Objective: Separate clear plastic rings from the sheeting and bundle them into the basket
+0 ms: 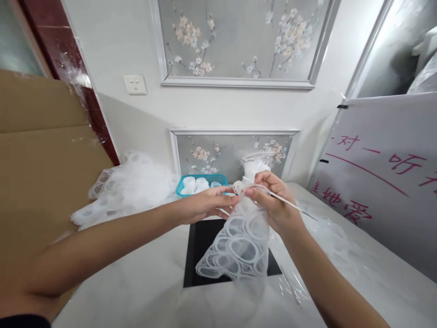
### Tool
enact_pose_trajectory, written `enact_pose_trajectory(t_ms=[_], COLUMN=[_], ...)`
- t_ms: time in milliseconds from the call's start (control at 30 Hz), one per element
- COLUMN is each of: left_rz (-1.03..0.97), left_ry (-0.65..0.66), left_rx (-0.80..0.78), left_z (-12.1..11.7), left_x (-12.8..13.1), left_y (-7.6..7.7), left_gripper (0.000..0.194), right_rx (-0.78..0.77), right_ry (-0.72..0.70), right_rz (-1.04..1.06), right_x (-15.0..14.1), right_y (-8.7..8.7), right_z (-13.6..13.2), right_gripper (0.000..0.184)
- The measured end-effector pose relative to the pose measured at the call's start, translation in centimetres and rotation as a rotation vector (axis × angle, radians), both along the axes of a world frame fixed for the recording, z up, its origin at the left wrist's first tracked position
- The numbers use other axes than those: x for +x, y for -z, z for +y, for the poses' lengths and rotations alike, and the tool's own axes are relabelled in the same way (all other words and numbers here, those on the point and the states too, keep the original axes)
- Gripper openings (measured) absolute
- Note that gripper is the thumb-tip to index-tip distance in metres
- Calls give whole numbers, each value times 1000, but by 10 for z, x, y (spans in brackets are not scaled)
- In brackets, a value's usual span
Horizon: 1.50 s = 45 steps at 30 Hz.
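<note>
A clear plastic bag [237, 250] filled with several white plastic rings hangs above the table, gathered at its neck. My left hand [206, 205] pinches the bunched neck from the left. My right hand [273, 200] grips the neck from the right and holds a thin white tie strip [290, 204] that sticks out to the right. Both hands are closed at the top of the bag. The bag's bottom hangs over a black square [201, 246] set in the white tabletop.
A blue tray [180, 186] holding white rings sits at the back by a framed flower picture. A heap of bagged rings [129, 187] lies at the left near a cardboard sheet [41, 173]. Another tied bag [254, 166] stands behind. A white board with red writing [385, 177] leans at right.
</note>
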State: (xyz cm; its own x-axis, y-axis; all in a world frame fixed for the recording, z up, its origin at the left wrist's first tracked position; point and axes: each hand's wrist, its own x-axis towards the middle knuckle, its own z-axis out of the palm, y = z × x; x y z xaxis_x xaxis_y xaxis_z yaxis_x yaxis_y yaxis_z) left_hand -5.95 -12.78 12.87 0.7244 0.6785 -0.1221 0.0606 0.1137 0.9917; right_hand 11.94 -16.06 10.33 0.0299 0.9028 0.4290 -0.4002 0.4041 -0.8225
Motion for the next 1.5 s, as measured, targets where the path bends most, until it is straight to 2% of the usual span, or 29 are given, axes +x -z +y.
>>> enact_pose_trajectory(t_ms=[100, 167, 267, 333, 400, 500, 600, 733, 867, 967, 1067, 1167, 1200, 1267, 1367, 1500], left_rz=[-47, -116, -160, -176, -224, -301, -311, -340, -262, -192, -132, -118, -124, -136, -147, -142], left_ry=[-6, -92, -224, -286, -281, -194, -175, -325, -448, -487, -513, -497, -494, -519, -606, -710], left_rx=[136, 291, 526, 602, 559, 440, 442, 532, 674, 778, 842, 859, 869, 888, 883, 763], left_z=[5, 9, 12, 11, 9, 3, 1, 3, 0, -8, -16, -19, -19, -15, -4, 14], left_x=[8, 11, 11, 10, 10, 10, 10, 7, 3, 4, 7, 8, 7, 4, -4, -17], left_y=[7, 9, 7, 3, -2, -10, -20, -37, -53, -59, -60, -59, -59, -58, -57, -53], left_gripper=[24, 28, 26, 23, 24, 27, 26, 27, 24, 24, 23, 24, 24, 26, 28, 28], right_rx=[-3, 18, 76, 108, 136, 197, 261, 310, 239, 239, 256, 224, 202, 173, 188, 171], right_ry=[-7, 18, 127, 196, 239, 314, 388, 481, 567, 552, 547, 603, 607, 589, 542, 488], right_rz=[-3, -29, -161, -289, -389, -470, -558, -575, -496, -553, -775, -994, -1049, -1118, -1095, -940], right_x=[2, 4, 8, 10, 10, 9, 10, 17, 20, 9, -12, -31, -34, -32, -16, 11], right_y=[1, 2, 3, 2, -1, -8, -12, -13, -15, -15, -8, 7, 13, 23, 31, 33], right_z=[2, 5, 7, 6, 2, -4, -8, -5, -8, -21, -34, -38, -36, -28, -14, -4], right_gripper=[32, 29, 25, 23, 20, 15, 18, 20, 13, 27, 45, 63, 60, 41, 16, 16])
